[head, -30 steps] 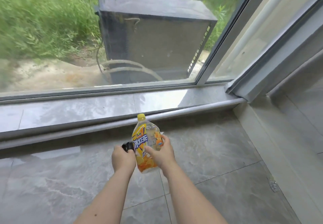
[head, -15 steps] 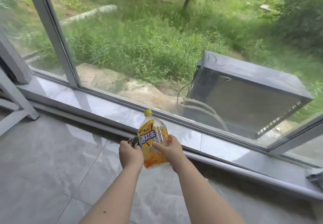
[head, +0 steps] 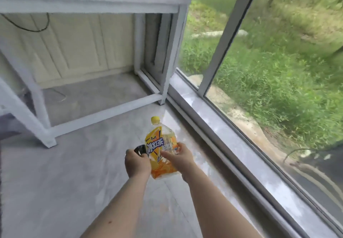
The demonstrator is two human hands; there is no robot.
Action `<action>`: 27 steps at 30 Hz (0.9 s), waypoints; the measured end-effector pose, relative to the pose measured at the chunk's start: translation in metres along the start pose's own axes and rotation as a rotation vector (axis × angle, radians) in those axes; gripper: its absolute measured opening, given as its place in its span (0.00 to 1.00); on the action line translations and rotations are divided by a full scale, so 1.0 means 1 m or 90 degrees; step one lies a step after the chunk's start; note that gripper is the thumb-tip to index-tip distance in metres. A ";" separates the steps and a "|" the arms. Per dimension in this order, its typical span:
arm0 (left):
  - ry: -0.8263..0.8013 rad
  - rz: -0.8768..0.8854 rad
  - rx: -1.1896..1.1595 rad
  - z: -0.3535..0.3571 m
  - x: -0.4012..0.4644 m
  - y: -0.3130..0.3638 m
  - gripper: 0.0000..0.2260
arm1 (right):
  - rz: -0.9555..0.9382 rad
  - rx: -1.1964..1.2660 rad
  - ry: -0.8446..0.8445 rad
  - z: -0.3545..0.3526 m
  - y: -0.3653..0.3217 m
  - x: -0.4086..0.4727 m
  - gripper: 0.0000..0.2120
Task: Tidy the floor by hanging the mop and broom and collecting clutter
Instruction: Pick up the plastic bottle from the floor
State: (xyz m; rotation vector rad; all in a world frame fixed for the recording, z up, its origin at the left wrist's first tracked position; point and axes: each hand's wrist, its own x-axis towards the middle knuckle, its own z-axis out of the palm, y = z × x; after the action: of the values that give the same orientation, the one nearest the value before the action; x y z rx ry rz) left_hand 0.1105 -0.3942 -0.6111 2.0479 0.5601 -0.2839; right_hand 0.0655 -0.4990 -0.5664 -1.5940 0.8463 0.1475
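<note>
Bottle [head: 161, 154]: held upright over the floor [head: 74, 172], near centre, yellow cap on top.
Right hand [head: 181, 158]: fingers wrapped round the bottle's label.
Left hand [head: 137, 163]: curled round a small dark object [head: 140, 149], too hidden to name.
Handling: thin clear plastic, looks nearly empty, so probably light, easily crushed and a little slick.
Best hold: mid-body, or the stiffer neck.

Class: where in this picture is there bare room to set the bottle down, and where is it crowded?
Free: the floor between the white table frame and the window sill, and the sill itself. Also the floor inside the table's frame, though its crossbars hem it in. Crowded: both hands; the right hand grips the bottle, the left hand a small dark object.
</note>
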 end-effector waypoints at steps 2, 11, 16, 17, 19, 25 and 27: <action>0.034 -0.037 -0.025 -0.058 0.036 -0.020 0.13 | -0.008 -0.043 -0.041 0.069 -0.015 -0.005 0.33; 0.194 -0.180 -0.116 -0.309 0.171 -0.112 0.13 | -0.054 -0.166 -0.221 0.366 -0.071 -0.055 0.33; 0.272 -0.215 -0.179 -0.426 0.225 -0.157 0.13 | -0.117 -0.277 -0.289 0.506 -0.094 -0.085 0.28; 0.275 -0.211 -0.191 -0.436 0.231 -0.161 0.13 | -0.122 -0.286 -0.293 0.519 -0.098 -0.087 0.27; 0.291 -0.211 -0.211 -0.472 0.248 -0.172 0.12 | -0.136 -0.291 -0.323 0.559 -0.107 -0.095 0.28; 0.372 -0.242 -0.256 -0.573 0.305 -0.194 0.10 | -0.169 -0.341 -0.392 0.682 -0.135 -0.106 0.30; 0.390 -0.259 -0.255 -0.603 0.328 -0.196 0.11 | -0.184 -0.343 -0.414 0.722 -0.148 -0.106 0.32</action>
State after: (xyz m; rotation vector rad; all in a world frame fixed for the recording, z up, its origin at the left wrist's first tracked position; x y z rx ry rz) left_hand 0.2825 0.2983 -0.5843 1.5960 1.3022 0.2233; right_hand 0.3399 0.1933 -0.5549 -1.9737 0.0584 0.6900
